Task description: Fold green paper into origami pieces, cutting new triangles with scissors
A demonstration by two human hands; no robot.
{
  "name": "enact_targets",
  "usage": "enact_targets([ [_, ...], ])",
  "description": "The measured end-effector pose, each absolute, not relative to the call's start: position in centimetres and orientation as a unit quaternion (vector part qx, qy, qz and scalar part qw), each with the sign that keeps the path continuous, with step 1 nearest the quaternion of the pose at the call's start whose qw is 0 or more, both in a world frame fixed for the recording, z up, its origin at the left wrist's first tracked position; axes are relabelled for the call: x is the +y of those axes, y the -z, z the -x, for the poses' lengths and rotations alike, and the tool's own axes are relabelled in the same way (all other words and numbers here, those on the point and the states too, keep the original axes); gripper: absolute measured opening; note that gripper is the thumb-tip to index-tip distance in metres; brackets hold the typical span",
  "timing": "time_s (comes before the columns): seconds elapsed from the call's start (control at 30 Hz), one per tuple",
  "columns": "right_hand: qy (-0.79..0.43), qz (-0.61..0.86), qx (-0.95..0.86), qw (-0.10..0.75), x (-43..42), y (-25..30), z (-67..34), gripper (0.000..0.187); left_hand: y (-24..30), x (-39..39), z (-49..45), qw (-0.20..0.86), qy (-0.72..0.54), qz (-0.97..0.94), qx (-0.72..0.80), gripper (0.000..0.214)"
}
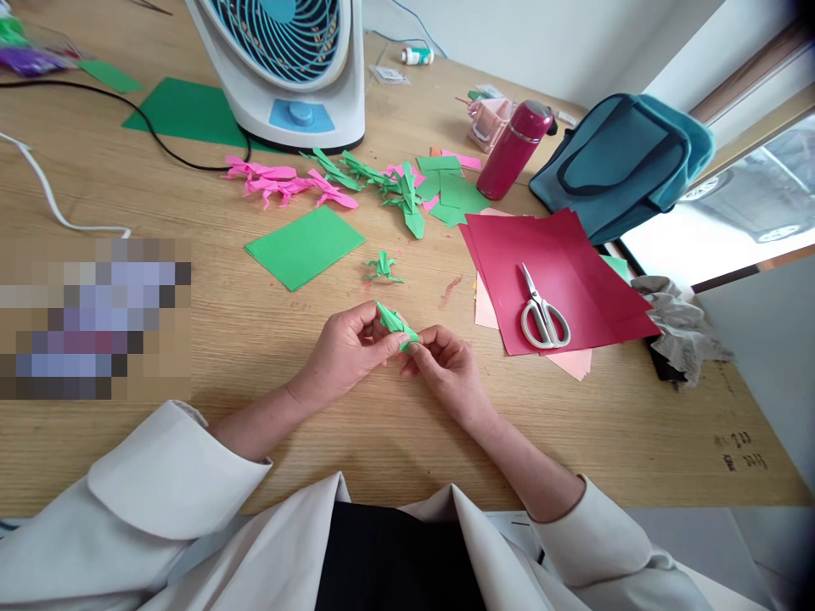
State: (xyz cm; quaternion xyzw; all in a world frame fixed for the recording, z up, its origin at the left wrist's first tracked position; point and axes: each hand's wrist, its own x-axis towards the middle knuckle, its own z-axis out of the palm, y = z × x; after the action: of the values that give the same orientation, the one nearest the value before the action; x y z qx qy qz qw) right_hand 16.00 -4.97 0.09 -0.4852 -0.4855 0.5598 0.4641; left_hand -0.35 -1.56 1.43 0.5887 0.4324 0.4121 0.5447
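Observation:
A small folded green paper piece (396,324) sits between both hands just above the wooden table (191,356). My left hand (347,348) pinches its left end with thumb and fingers closed. My right hand (446,365) pinches its right end, fingers curled. A finished small green paper figure (383,267) lies on the table just beyond the hands. A flat green paper square (304,246) lies further left.
Pink (280,182) and green (382,182) folded figures lie in a row before a white fan (286,76). White-handled scissors (541,314) rest on red sheets (560,271). A magenta bottle (514,148), blue bag (624,161), black cable (146,119) and crumpled cloth (681,327) stand around.

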Motion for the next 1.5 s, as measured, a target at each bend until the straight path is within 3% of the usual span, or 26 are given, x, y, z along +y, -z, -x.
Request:
enact_targets([
  [0.47,-0.561,0.467,-0.457,0.508,-4.3,0.0,-16.7,0.026,-1.7,-2.2,-0.1,0.586,-0.44,-0.522,0.437,0.022],
  [0.77,-0.55,0.48,-0.452,0.512,-4.2,0.1,-16.7,0.019,-2.3,-1.7,0.5,0.502,-0.404,-0.62,0.448,0.016],
  [1.0,-0.559,0.483,-0.437,0.513,-4.3,-0.2,-16.9,0.016,-2.4,-1.5,0.6,0.502,-0.376,-0.643,0.44,0.015],
  [1.33,-0.565,0.466,-0.427,0.53,-4.4,-0.3,-16.7,0.015,-1.8,-1.7,1.1,0.319,-0.38,-0.762,0.415,0.003],
  [1.5,-0.572,0.47,-0.424,0.522,-4.5,-0.4,-16.9,0.013,-1.8,-1.6,1.1,0.272,-0.398,-0.795,0.368,0.007],
])
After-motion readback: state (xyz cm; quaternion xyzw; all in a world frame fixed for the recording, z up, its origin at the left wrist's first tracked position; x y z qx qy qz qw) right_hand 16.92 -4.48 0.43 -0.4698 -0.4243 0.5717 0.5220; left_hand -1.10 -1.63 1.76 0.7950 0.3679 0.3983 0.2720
